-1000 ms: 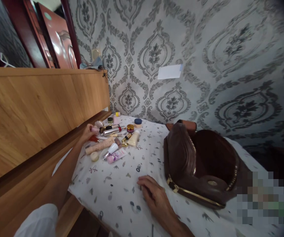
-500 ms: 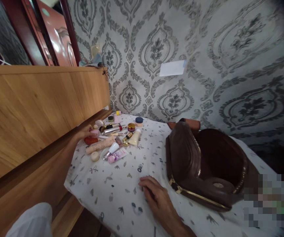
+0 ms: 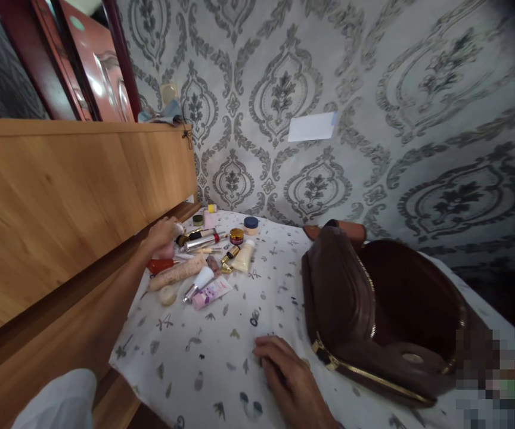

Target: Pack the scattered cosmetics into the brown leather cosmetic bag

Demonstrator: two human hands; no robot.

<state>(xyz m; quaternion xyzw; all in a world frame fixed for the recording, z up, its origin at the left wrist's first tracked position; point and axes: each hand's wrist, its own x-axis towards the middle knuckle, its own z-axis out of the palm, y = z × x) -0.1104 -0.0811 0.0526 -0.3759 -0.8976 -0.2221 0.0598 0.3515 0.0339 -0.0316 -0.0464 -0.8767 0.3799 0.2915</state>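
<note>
At the far left end of the cloth, my left hand curls its fingers around the edge of a small pale round container. A pink item lies partly hidden beneath that hand, beside a red-orange item. Right next to them are makeup brushes, a silver tube, a long peach tube and a round cream-coloured piece. My right hand rests on the cloth in the foreground, fingers loosely extended, holding nothing.
A brown handbag gapes open on the right, its zip undone. Jars, including a navy-lidded one, and a cream tube lie mid-table. A wooden panel borders the left side; patterned wallpaper stands behind.
My left hand has shifted from the pink item slightly away from me, onto the pale round container. My right hand stays resting on the cloth. The view has tilted slightly.
</note>
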